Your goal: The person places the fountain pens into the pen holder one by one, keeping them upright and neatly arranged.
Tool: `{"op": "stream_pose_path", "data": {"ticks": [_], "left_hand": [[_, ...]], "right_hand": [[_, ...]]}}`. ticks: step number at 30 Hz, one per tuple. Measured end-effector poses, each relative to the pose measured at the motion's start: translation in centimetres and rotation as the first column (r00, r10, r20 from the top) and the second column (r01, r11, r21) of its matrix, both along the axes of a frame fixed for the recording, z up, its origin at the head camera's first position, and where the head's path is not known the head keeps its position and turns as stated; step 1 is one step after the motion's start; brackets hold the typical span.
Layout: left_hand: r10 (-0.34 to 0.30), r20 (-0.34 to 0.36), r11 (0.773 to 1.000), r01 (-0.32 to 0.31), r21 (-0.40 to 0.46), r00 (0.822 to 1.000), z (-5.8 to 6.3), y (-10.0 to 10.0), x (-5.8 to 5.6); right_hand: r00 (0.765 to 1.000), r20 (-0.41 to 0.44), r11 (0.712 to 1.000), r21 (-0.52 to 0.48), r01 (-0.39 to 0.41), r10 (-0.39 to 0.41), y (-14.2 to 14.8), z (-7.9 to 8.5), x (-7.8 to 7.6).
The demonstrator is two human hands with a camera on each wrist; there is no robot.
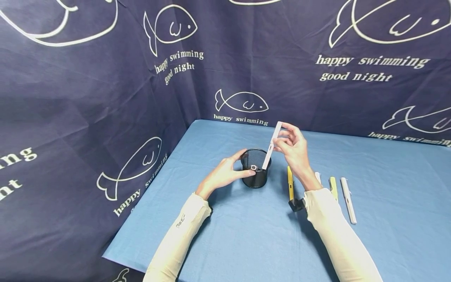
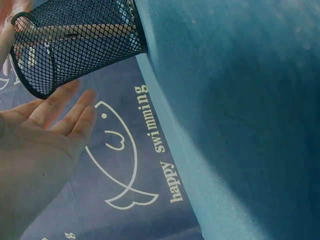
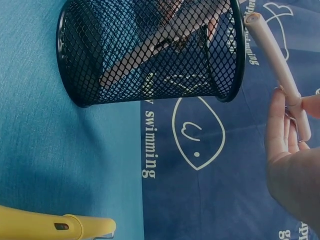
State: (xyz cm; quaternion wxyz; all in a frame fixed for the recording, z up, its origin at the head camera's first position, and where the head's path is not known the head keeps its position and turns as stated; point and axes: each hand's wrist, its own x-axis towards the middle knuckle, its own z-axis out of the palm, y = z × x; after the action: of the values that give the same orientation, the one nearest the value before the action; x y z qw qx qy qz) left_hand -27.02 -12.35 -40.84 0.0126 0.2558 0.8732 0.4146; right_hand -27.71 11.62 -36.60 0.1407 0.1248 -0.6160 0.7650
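A black mesh pen cup (image 1: 255, 181) stands upright on the blue table. My left hand (image 1: 223, 172) holds it by the rim, thumb on the near side and fingers round the far left. Inside, one pen (image 3: 135, 64) leans at a slant, seen through the mesh. My right hand (image 1: 294, 150) pinches a pale, whitish pen (image 1: 276, 135) between thumb and fingers, tilted above the cup. The lower end of this pen sits near the rim, just outside the opening in the right wrist view.
Right of the cup lies a yellow pen (image 1: 290, 183). Farther right are a white pen (image 1: 318, 177) partly hidden by the right arm, a yellow-green pen (image 1: 333, 188) and another pale pen (image 1: 348, 199). Dark blue fish-print cloth (image 1: 296, 86) hangs behind the table (image 1: 246, 243).
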Motion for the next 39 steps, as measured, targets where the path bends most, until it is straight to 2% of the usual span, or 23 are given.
{"op": "stream_pose_path", "data": {"ticks": [8,15,22,31,39], "left_hand": [[0.009,0.018,1.0,-0.009,-0.003,1.0,0.0,0.1,0.0],[-0.002,0.009,1.0,0.002,0.004,1.0,0.0,0.0,0.0],[-0.002,0.007,1.0,0.002,0.002,1.0,0.0,0.0,0.0],[0.004,0.015,1.0,-0.004,0.001,1.0,0.0,0.2,0.1],[0.018,0.035,1.0,-0.018,0.003,0.999,0.0,0.2,0.1]], "right_hand": [[1.0,-0.018,1.0,-0.014,0.023,-0.023,-0.2,-0.1,-0.1],[0.997,-0.052,0.998,0.037,0.054,-0.052,-0.5,-0.4,-0.1],[0.997,-0.064,0.996,0.077,0.046,-0.041,-0.5,-0.7,0.1],[0.995,-0.097,0.978,0.209,0.027,-0.007,0.0,-1.0,0.2],[0.995,-0.102,0.973,0.232,0.02,0.003,1.0,-1.1,0.5]]}}
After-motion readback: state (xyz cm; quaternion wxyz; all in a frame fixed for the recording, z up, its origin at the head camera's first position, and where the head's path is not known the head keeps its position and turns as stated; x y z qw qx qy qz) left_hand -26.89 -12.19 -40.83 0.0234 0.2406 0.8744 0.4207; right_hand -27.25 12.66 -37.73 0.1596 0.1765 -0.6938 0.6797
